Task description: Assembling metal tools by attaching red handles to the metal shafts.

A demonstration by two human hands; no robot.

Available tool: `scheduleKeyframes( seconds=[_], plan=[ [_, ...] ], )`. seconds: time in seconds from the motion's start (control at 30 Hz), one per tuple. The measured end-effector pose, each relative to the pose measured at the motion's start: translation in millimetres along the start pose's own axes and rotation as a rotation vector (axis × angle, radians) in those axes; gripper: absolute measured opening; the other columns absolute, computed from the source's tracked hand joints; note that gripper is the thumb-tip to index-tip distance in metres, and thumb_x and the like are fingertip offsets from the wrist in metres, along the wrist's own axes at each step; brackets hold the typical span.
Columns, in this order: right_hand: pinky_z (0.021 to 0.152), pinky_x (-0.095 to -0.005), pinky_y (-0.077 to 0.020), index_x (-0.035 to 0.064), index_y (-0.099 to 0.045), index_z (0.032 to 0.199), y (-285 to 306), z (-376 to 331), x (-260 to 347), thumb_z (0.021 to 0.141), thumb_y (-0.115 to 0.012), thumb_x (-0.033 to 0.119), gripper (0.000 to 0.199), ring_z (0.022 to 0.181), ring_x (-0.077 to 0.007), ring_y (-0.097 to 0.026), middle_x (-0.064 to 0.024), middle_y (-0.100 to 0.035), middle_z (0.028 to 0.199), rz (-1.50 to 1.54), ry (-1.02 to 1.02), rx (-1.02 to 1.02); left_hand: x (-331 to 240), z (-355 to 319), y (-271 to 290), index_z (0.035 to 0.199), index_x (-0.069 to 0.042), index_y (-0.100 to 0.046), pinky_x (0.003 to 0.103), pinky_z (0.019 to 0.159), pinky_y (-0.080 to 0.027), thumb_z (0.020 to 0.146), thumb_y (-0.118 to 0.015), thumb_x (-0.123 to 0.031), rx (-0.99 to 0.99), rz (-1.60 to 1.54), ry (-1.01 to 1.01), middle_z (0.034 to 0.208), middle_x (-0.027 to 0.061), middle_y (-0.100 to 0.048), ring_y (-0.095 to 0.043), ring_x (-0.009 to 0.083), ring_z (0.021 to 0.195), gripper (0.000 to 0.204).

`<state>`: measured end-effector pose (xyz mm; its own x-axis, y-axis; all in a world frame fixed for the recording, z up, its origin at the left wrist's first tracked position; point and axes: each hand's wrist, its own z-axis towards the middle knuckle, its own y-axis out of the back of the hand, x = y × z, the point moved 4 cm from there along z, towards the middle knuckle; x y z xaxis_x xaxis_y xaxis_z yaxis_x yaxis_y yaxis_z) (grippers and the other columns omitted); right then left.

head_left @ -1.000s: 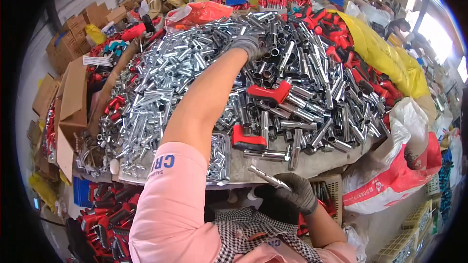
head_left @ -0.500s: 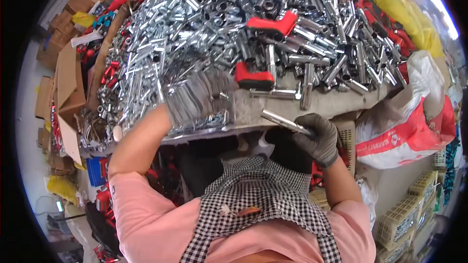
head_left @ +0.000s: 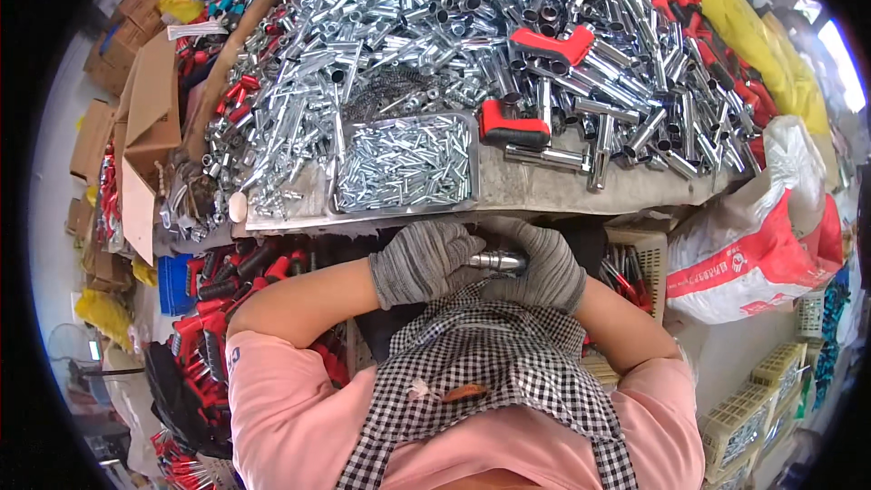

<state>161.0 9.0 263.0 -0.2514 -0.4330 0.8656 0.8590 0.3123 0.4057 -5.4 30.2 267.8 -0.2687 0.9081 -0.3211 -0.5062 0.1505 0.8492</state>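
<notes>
In front of my apron both gloved hands are close together, just off the table's near edge. My right hand (head_left: 543,270) is wrapped round a shiny chrome metal tube (head_left: 497,260), which lies sideways and shows between the hands. At the tube's left end is my left hand (head_left: 425,263), its fingers curled and closed; whatever they pinch is hidden. Directly beyond stands a clear plastic tray (head_left: 474,163) of small silver pins (head_left: 404,163). Right of the tray rest two red-and-black grips, one nearer (head_left: 515,123) and one farther (head_left: 553,44), and loose chrome tubes.
A large heap of chrome tubes and metal fittings (head_left: 390,27) covers the table (head_left: 535,183). Open cardboard boxes (head_left: 152,118) stand at left, with red-and-black handles (head_left: 213,327) below. A white-and-red sack (head_left: 753,263) leans at right, near beige plastic crates (head_left: 739,422).
My left hand has come back from over the pin tray, uncovering it, to the tube. My right hand has drawn the tube inward and left. The view has shifted slightly.
</notes>
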Motion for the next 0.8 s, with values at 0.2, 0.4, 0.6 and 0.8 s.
scheduleKeyframes(
  seconds=[0.2,0.4,0.6,0.8],
  plan=[
    [0.062,-0.0374,-0.0526,0.0051,-0.053,0.12,5,4,5,0.061,-0.082,0.019,0.067,0.073,-0.0327,-0.065,-0.013,-0.066,0.086,-0.418,0.217,-0.027,6,-5,17,0.096,-0.002,-0.062,0.039,0.065,-0.051,0.076,-0.07,-0.029,0.104,-0.108,0.067,0.082,0.0112,-0.061,-0.06,0.0278,0.075,0.035],
    [0.066,-0.0331,-0.0544,0.0022,-0.053,0.118,-19,-6,-3,0.061,-0.084,0.015,0.066,0.077,-0.0266,-0.068,-0.0124,-0.067,0.09,-0.259,0.151,0.03,10,-10,-20,0.1,-0.005,-0.061,0.034,0.063,-0.051,0.086,-0.06,-0.025,0.442,-0.116,0.225,0.087,0.0105,-0.064,-0.061,0.0268,0.07,0.025],
    [0.08,-0.0306,-0.0529,0.001,-0.057,0.118,-16,12,-15,0.066,-0.084,0.015,0.06,0.09,-0.0201,-0.067,-0.012,-0.068,0.098,-0.053,-0.121,0.079,22,-9,-26,0.099,-0.005,-0.061,0.039,0.061,-0.05,0.082,-0.061,-0.034,0.346,0.003,0.124,0.085,0.0127,-0.061,-0.062,0.0284,0.072,0.034],
    [0.07,-0.0298,-0.0528,0.0024,-0.067,0.098,31,-13,-46,0.074,-0.078,0.015,0.029,0.076,-0.0173,-0.067,-0.0105,-0.069,0.085,0.085,-0.303,-0.059,65,38,13,0.107,-0.002,-0.061,0.041,0.075,-0.05,0.075,-0.067,-0.049,0.308,-0.159,0.334,0.093,0.0172,-0.063,-0.062,0.0332,0.087,0.057]
  ],
)
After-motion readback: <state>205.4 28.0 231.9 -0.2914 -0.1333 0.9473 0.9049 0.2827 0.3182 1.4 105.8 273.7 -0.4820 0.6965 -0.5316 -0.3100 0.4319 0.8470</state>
